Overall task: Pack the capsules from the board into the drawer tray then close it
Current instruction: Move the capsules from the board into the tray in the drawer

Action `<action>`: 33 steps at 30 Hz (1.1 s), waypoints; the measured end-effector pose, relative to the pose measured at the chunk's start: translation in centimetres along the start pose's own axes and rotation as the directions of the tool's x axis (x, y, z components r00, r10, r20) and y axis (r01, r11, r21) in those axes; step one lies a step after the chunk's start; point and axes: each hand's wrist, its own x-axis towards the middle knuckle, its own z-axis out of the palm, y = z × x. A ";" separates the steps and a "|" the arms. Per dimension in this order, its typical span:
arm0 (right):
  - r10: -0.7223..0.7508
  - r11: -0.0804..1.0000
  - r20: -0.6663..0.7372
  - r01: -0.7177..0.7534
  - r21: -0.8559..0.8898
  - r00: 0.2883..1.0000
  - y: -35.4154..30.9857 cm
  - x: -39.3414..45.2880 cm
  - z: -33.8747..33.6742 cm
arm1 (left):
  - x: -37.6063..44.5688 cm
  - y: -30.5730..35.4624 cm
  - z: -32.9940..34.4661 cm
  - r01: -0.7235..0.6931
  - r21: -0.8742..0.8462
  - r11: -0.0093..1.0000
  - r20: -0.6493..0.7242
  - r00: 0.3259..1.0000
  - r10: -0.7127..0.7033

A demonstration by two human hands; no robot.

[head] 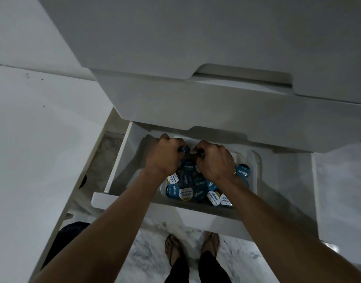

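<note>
At the far left lies the white bench [42, 139], and beside it the drawer [122, 160] stands pulled out below two closed fronts. Your left hand [165, 155] reaches into the drawer's back half, its grip curled round a blue capsule [183, 149] that shows between the fingers. Just right of it, nearly touching, your right hand [213, 160] is curled the same way on something small, likely another capsule, though the fingers hide most of it. Both hands hover over the far end of the tray [254, 170], whose long axis runs away from you, front to back. The pile of capsules [196, 190] lies below and nearer to you than either grip, filling the tray's front half; one capsule [243, 170] sits against the right wall. Open room appears to be at the tray's back, right under your hands, so a straight drop looks enough. The front above overhangs closely, so you have little headroom. The drawer's front edge [155, 203] is near your forearms; withdraw both before you push it shut.
</note>
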 end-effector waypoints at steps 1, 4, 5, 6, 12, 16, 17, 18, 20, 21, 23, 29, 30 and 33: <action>0.000 1.000 0.000 0.000 -0.005 1.000 0.0 0.0 0.0 | 0.1 0.0 0.0 -0.001 0.015 1.000 -0.010 1.000 0.001; -0.004 1.000 0.025 0.004 -0.012 1.000 0.0 0.0 0.1 | 0.2 0.0 0.2 -0.023 0.070 0.997 -0.053 0.998 0.027; -0.006 1.000 0.034 0.006 -0.016 0.999 -0.1 0.0 0.1 | 0.2 0.0 0.3 -0.037 0.091 0.995 -0.069 0.997 0.044; -0.007 1.000 0.038 0.008 -0.021 0.999 -0.1 0.0 0.0 | 0.3 -0.1 0.4 -0.047 0.111 0.993 -0.083 0.995 0.056; -0.026 0.997 -0.008 0.026 -0.068 1.000 -0.1 -0.1 -0.3 | 0.5 -0.2 0.3 -0.087 0.172 0.981 -0.081 0.991 0.102; -0.025 0.999 0.021 0.026 -0.048 0.999 0.2 -0.4 -0.6 | 0.0 -0.1 0.2 -0.122 0.208 0.970 -0.067 0.988 0.139; -0.027 0.999 0.032 0.028 -0.046 0.999 0.2 -0.4 -0.6 | 0.0 -0.1 0.1 -0.120 0.207 0.971 -0.068 0.988 0.137; -0.020 0.999 0.040 0.021 -0.034 0.999 0.3 -0.5 -0.7 | 0.0 -0.2 0.1 -0.120 0.211 0.970 -0.068 0.988 0.137; 0.025 0.999 0.043 -0.026 0.023 0.999 0.5 -0.5 -0.6 | 0.1 -0.2 0.2 -0.126 0.232 0.965 -0.062 0.988 0.144; 0.051 0.997 0.041 -0.053 0.055 0.998 0.5 -0.4 -0.6 | 0.1 -0.2 0.2 -0.131 0.238 0.962 -0.059 0.987 0.149; 0.084 0.991 0.037 -0.087 0.102 0.996 0.7 -0.4 -0.5 | 0.1 -0.2 0.3 -0.140 0.246 0.959 -0.063 0.985 0.160; 0.106 0.980 0.036 -0.110 0.163 0.994 1.0 -0.2 -0.6 | 0.1 -0.4 0.3 -0.146 0.269 0.952 -0.070 0.983 0.171; 0.107 0.980 0.041 -0.112 0.163 0.993 1.0 0.0 -0.5 | 0.1 -0.4 0.3 -0.147 0.274 0.950 -0.071 0.983 0.172; 0.137 0.973 0.070 -0.148 0.177 0.988 1.1 0.3 0.1 | 0.1 -0.5 0.3 -0.144 0.274 0.951 -0.074 0.983 0.170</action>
